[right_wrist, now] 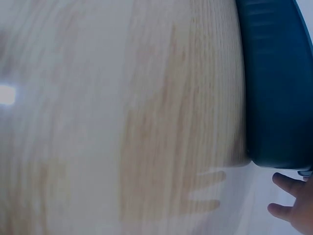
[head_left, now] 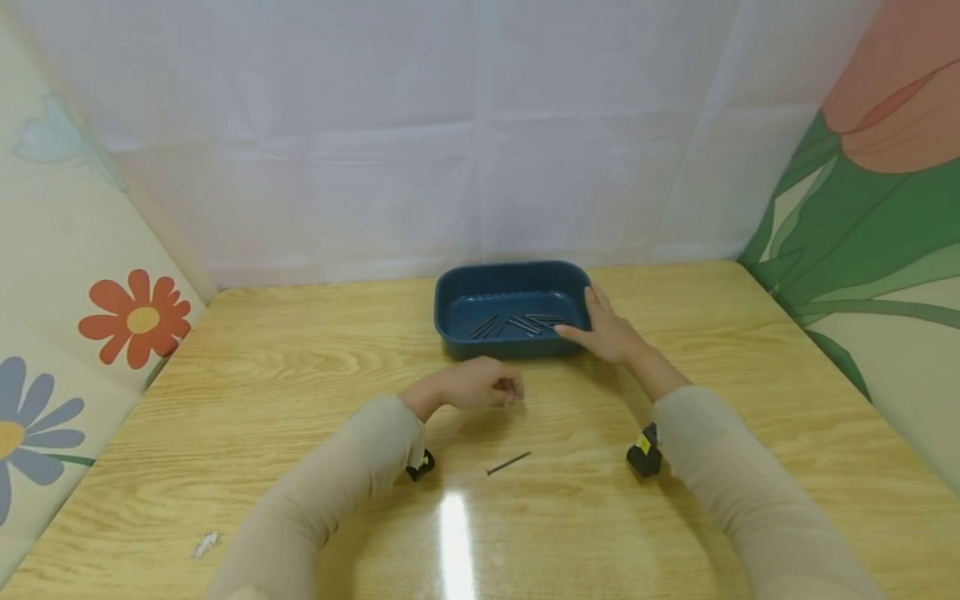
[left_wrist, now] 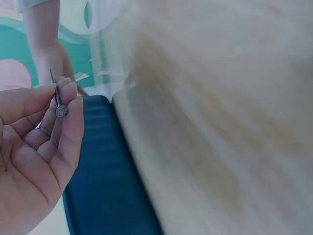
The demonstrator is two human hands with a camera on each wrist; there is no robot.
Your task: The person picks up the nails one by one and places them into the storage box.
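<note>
Between thumb and fingers, my left hand (head_left: 483, 384) pinches a nail (left_wrist: 59, 104), its round head facing the left wrist camera. That hand is just in front of a dark blue box (head_left: 517, 347), above the table. Several dark nails (head_left: 525, 324) lie loose on the box's floor. At the box's right end is my right hand (head_left: 606, 333), fingers extended along the rim and thumb reaching over the near corner. In the right wrist view only some fingers (right_wrist: 288, 185) show, beside the box's end. Another nail (head_left: 508, 463) lies on the table, nearer to me.
The wooden table (head_left: 300, 358) shows a bright light reflection near its front. A small white patch (head_left: 206, 544) marks its left part. Behind the box hangs a white cloth (head_left: 390, 150); panels with painted flowers (head_left: 142, 320) flank both sides.
</note>
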